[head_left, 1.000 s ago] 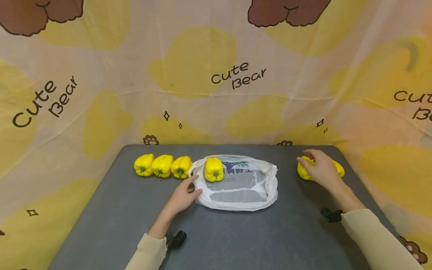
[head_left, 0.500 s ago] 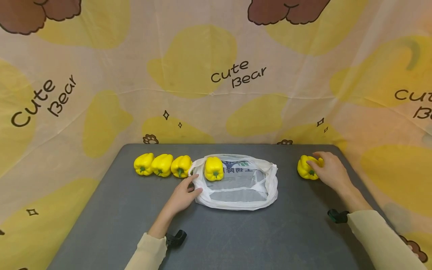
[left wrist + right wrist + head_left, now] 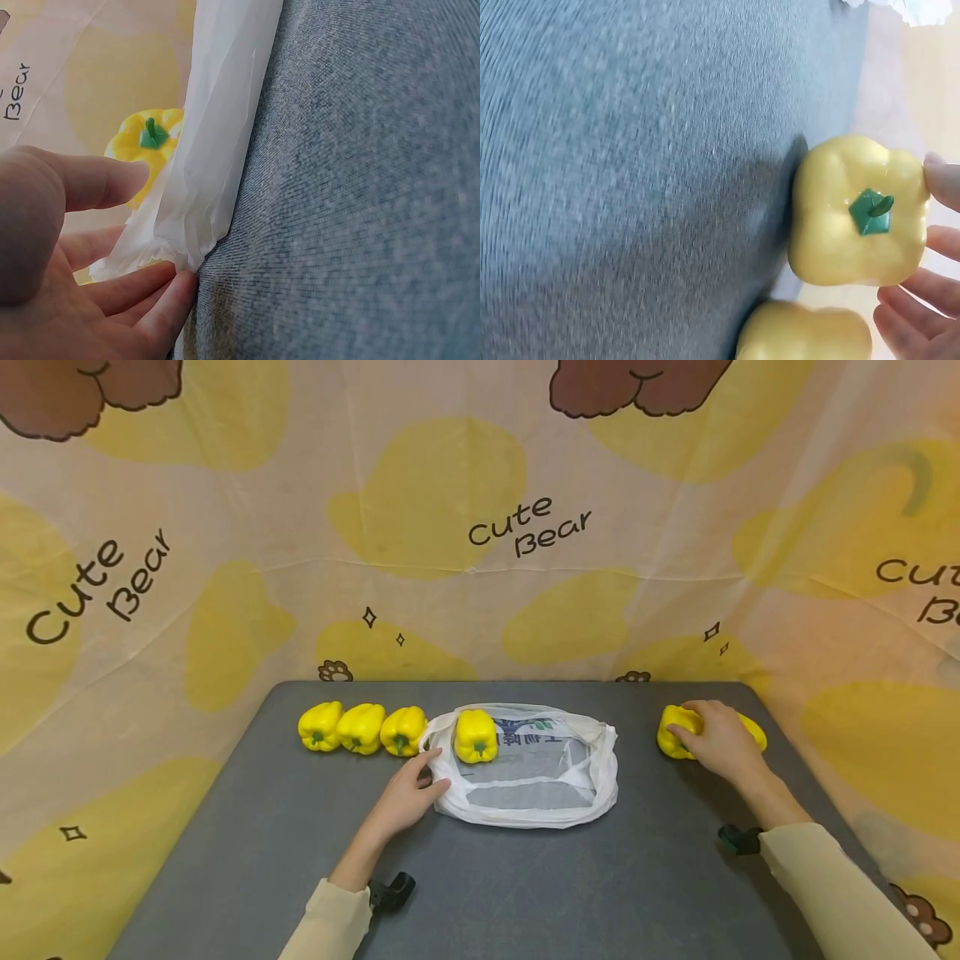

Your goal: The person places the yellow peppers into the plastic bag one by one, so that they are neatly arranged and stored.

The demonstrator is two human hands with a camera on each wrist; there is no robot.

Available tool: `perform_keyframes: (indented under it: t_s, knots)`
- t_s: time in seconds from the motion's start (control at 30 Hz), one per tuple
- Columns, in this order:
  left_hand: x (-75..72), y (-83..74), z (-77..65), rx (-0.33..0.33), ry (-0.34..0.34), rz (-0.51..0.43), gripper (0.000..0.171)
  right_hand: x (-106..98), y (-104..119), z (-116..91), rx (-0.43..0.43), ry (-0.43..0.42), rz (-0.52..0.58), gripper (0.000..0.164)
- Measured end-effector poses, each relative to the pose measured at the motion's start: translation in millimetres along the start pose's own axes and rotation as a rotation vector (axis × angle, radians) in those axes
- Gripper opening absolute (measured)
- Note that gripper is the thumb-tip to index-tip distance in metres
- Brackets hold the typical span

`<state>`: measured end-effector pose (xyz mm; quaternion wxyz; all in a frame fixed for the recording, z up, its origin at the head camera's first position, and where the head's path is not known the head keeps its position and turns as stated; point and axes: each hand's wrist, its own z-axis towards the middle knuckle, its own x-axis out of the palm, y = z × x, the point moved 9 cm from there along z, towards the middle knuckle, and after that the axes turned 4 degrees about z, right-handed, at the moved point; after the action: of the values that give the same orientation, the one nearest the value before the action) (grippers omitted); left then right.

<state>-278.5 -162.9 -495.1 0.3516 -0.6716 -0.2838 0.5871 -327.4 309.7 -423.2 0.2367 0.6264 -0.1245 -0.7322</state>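
In the head view my right hand (image 3: 723, 743) grips a yellow bell pepper (image 3: 672, 742) at the table's right side, thumb on its near side. Its green stem (image 3: 872, 212) faces the right wrist camera. A second yellow pepper (image 3: 806, 334) lies beside it, partly hidden by the hand in the head view. My left hand (image 3: 405, 793) touches the left edge of a white plastic bag (image 3: 525, 817), its thumb held apart from the fingers (image 3: 169, 311). The bag's mouth is spread wide. Another yellow pepper (image 3: 476, 737) shows at the bag's left end.
Three yellow peppers (image 3: 361, 728) stand in a row left of the bag on the grey table (image 3: 525, 893). A patterned cloth (image 3: 450, 527) hangs behind the table and along its sides.
My right hand shifts right, then comes back left onto the left pepper of the right-hand pair, which has moved slightly left. The left hand and the bag stay in place.
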Motion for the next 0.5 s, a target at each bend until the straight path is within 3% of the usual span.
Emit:
perform_keyframes:
  t_s: [0.5]
  knots:
    - [-0.2, -0.9, -1.0, -0.003, -0.006, 0.006, 0.058, 16.7, 2.3, 5.4, 0.024, 0.028, 0.035, 0.070]
